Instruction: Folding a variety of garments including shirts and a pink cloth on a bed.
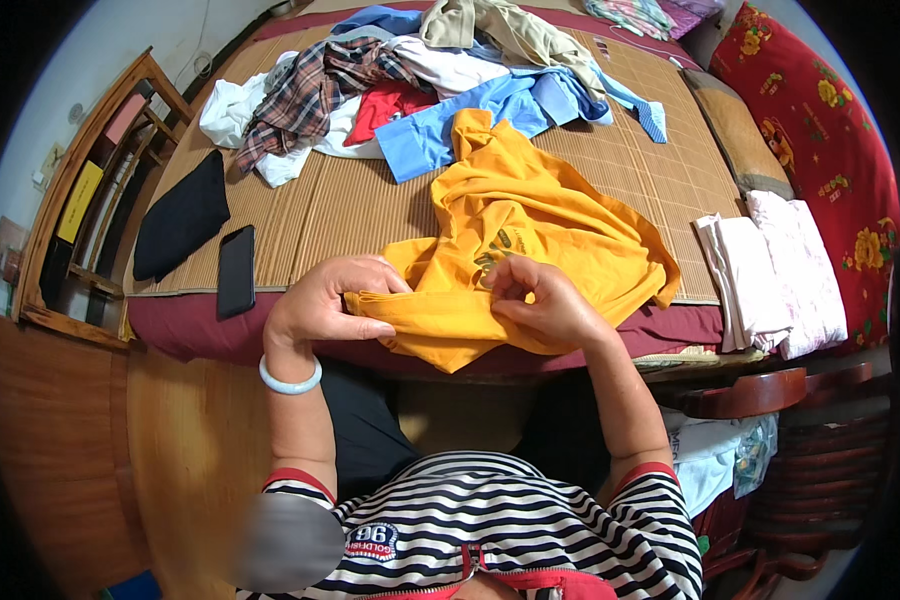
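A yellow cloth garment (540, 217) with a dark print lies crumpled over the near edge of the bed, its near part hanging a little past the edge. My left hand (337, 296), with a pale bangle at the wrist, grips the layered left end of its near edge between thumb and fingers. On the right, my right hand (536, 300) pinches the same near edge, thumb and forefinger close together. The far end of the yellow garment touches a blue garment (450, 127).
Beyond is a pile with a plaid shirt (307, 90), red cloth (390, 109) and beige garment (510, 34). A folded black garment (184, 217) and a smartphone (236, 270) lie left, folded white clothes (750, 277) right. A wooden chair (750, 394) stands near right.
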`<action>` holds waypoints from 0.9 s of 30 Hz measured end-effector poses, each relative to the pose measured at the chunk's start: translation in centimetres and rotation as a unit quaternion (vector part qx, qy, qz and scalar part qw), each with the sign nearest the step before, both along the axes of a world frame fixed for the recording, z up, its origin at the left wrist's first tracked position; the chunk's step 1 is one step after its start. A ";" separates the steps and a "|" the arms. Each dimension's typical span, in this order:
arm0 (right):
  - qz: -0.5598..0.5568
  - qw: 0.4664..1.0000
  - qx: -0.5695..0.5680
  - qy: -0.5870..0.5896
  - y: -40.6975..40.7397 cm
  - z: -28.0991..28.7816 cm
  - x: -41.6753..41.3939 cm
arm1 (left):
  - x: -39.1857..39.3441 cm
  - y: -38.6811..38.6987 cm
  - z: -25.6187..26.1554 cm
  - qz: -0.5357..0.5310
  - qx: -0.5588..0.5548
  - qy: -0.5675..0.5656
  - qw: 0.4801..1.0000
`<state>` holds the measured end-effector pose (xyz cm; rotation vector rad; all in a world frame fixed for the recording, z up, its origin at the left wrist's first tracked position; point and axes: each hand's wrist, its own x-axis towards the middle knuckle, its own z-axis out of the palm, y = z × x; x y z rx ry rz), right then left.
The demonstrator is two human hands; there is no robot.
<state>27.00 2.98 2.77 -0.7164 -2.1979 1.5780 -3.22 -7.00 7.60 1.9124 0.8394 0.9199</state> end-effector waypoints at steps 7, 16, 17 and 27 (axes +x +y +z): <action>-0.108 0.971 0.204 0.058 -0.8 -0.8 -2.2 | 0.6 0.1 0.1 -0.011 -0.002 0.000 1.000; -0.173 0.917 0.327 0.150 0.1 -1.3 -3.5 | 0.9 -0.2 0.6 -0.012 0.044 -0.003 0.999; -0.172 0.916 0.329 0.151 0.0 -0.6 -3.3 | 1.0 -0.5 0.8 -0.011 0.047 -0.003 0.999; -0.216 0.803 0.497 0.249 -3.4 5.1 -0.6 | 2.3 -2.9 2.8 0.004 0.143 -0.242 0.960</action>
